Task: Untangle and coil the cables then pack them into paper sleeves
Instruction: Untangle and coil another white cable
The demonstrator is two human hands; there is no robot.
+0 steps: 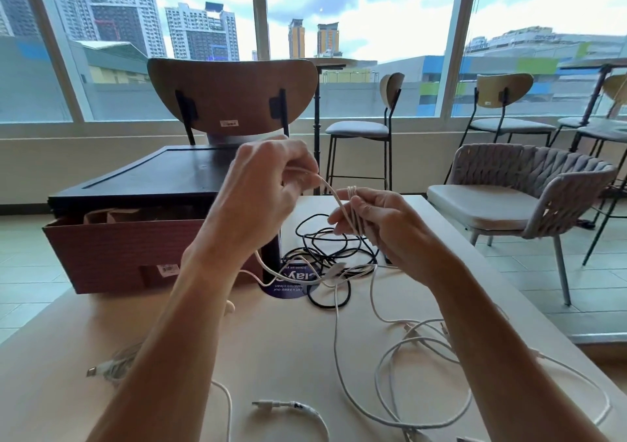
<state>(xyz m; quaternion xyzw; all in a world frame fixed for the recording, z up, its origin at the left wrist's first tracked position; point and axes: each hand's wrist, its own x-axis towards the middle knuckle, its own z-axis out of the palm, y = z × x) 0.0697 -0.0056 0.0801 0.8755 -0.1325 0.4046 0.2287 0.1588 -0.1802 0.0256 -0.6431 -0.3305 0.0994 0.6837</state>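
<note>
Cable (330, 192) is stretching between my hands in the middle of the frame, raised above the table (271, 350). My left hand (261, 197) is curling its fingers and pinching the white strand near its top; from there the cable is slanting down and right to my right hand (383, 224). My right hand is gripping several loops of that same cable, bunched against the fingers, with the tops of the loops poking up above them. More of the cable is dropping from under my left hand and trailing across the table.

Behind and below my hands a black cable (325, 241) is lying in a loose tangle, partly over a round blue sticker (288, 289). At lower right, loose cables (424, 356), white, are sprawling in wide overlapping loops, touching one another. A short white lead (291, 409) is lying at the bottom centre, and a blurred plug end (108, 368) is sitting at lower left.

At centre left a cardboard box (135, 251) is resting on the table's far corner, with brown paper sleeves (101, 216) showing at its open top.
</note>
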